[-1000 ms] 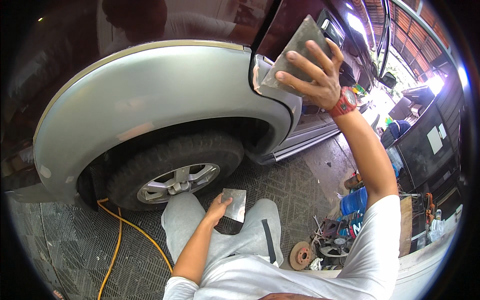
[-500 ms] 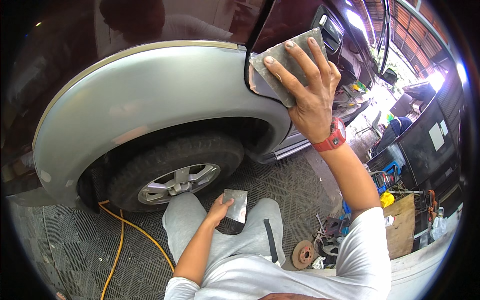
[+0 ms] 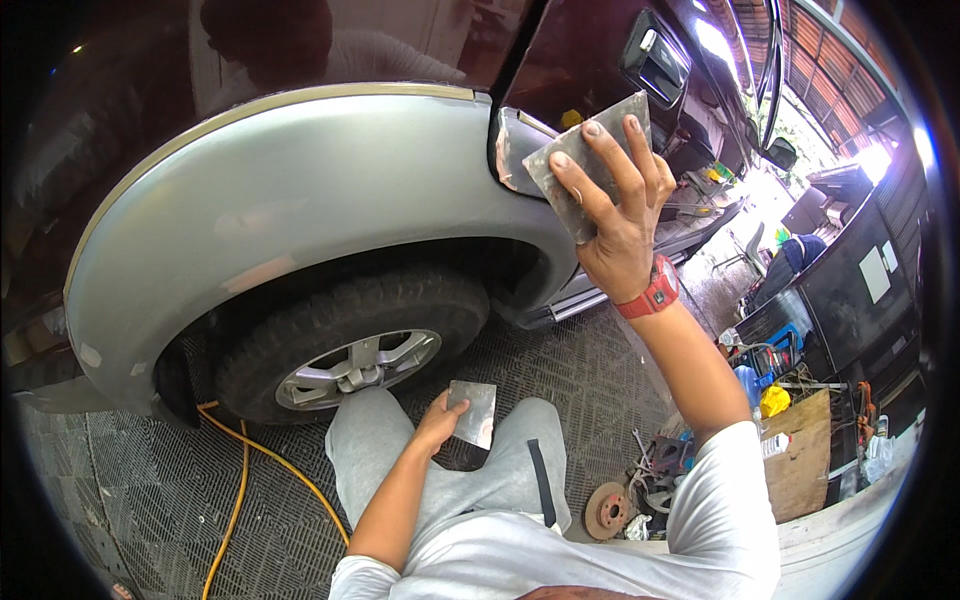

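My right hand (image 3: 622, 235), with a red watch on its wrist, grips a flat grey metal filler spreader (image 3: 560, 195). Its fingertips lie spread across the face; the thumb is hidden. The spreader is tilted in front of the grey lower trim of the car door (image 3: 513, 165), which carries pinkish filler along its edge. Whether they touch, I cannot tell. Low over my lap, my left hand (image 3: 434, 424) pinches a second metal plate (image 3: 478, 408) with a pinkish smear near its lower corner. The silver-grey wheel arch flare (image 3: 310, 165) curves to the left, with pinkish patches.
Below the flare is a tyre (image 3: 350, 310) with a silver rim, close to my knee. A yellow hose (image 3: 238, 500) runs over the ribbed floor mat (image 3: 150, 490). To the right lie a rusty brake disc (image 3: 606, 510), loose parts and a wooden board (image 3: 803, 455).
My right hand and its spreader have moved down and slightly right, uncovering more of the door's filler-edged trim. My left hand has stayed nearly still with its plate.
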The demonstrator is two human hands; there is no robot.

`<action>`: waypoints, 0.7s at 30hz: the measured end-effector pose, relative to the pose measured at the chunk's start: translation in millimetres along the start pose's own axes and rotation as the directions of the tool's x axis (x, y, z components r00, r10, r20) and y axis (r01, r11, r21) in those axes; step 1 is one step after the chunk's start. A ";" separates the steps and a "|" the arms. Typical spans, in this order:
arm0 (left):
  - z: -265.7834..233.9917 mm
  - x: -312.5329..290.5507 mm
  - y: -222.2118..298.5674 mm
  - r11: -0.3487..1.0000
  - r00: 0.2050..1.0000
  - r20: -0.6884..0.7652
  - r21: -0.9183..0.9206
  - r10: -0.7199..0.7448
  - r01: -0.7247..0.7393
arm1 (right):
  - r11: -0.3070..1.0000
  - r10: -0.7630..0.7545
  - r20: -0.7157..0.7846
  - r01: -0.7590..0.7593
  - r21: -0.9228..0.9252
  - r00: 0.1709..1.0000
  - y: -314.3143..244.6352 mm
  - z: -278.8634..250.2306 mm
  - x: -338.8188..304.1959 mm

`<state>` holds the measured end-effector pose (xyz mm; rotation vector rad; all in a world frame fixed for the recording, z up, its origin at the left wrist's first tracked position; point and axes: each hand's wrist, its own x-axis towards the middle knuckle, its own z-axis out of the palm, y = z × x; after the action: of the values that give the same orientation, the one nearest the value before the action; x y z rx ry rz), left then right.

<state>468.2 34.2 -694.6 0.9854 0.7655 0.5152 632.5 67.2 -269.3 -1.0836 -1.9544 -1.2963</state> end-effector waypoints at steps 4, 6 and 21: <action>1.2 3.7 -5.5 0.998 0.999 -0.041 0.054 0.018 -0.016 | 0.998 0.058 0.045 -0.057 -0.015 0.997 -10.8 -8.4 17.8; -0.4 5.6 -9.1 0.999 0.999 -0.036 0.047 0.019 -0.017 | 0.997 0.075 0.058 -0.075 -0.014 0.995 -14.1 -8.0 23.3; 6.5 -13.0 17.6 0.999 0.999 -0.026 0.038 -0.023 0.024 | 0.981 -0.141 0.023 0.143 -0.131 0.990 20.4 21.1 -14.6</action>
<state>464.1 30.0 -672.6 1.0061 0.8116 0.4950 657.3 86.2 -279.1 -1.0317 -2.0110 -1.5171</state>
